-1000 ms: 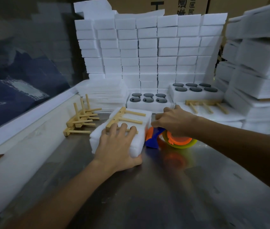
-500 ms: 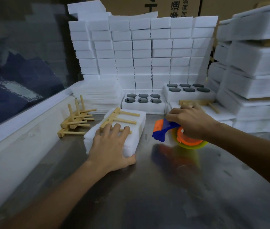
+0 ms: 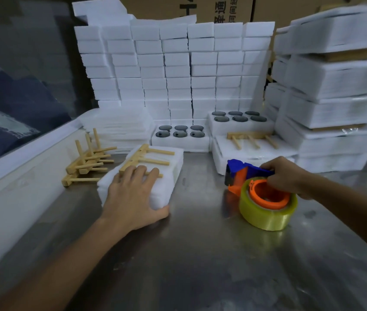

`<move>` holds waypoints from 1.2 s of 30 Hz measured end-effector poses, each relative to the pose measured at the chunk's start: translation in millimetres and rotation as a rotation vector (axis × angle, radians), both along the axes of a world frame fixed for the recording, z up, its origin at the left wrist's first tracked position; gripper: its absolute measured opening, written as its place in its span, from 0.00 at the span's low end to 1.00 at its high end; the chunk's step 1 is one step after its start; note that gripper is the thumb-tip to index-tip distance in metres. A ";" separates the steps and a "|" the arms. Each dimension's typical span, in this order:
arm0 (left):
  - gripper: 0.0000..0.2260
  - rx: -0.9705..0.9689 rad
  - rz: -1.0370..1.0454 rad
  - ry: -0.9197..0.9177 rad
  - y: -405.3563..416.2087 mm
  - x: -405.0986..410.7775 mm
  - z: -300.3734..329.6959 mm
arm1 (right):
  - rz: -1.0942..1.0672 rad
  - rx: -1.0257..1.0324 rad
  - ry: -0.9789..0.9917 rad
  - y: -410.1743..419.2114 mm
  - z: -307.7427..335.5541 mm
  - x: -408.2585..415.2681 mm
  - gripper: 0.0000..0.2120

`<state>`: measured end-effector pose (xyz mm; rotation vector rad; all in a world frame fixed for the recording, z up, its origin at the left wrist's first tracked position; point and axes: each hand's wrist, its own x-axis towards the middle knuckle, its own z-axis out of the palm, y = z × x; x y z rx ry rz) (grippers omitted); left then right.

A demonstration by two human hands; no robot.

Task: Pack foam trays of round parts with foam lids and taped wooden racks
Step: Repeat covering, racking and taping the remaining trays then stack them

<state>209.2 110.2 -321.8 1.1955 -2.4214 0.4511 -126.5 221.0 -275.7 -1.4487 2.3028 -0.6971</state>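
Lifted nearer: tape dispenser (image 3: pixel 259 187) in right hand (image 3: pixel 288 176)

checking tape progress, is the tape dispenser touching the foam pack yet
No, the right hand holds the tape dispenser apart from the foam pack.

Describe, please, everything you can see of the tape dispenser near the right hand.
The tape dispenser is a handheld plastic tool with a blue body and orange front part and hub. A roll of yellowish clear tape sits on the orange hub, facing the camera at a tilt. The right hand grips its blue handle from behind. Its reflection shows on the metal table; I cannot tell whether it rests there or is held just above. It is to the right of the covered foam tray.
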 end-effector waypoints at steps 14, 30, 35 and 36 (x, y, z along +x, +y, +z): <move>0.34 0.068 -0.090 0.297 -1.8 6.3 1.7 | -0.065 0.082 0.224 -1.0 -4.2 -27.2 0.09; 0.27 0.836 0.206 1.130 -72.8 54.3 6.7 | 0.012 0.204 0.297 -2.0 2.5 -32.8 0.18; 0.32 0.902 0.190 1.162 -80.6 53.9 5.5 | 0.022 0.309 0.127 3.5 29.5 -36.8 0.33; 0.32 0.913 0.176 1.165 -81.5 53.3 5.6 | 0.019 0.270 0.082 3.9 36.6 -36.0 0.34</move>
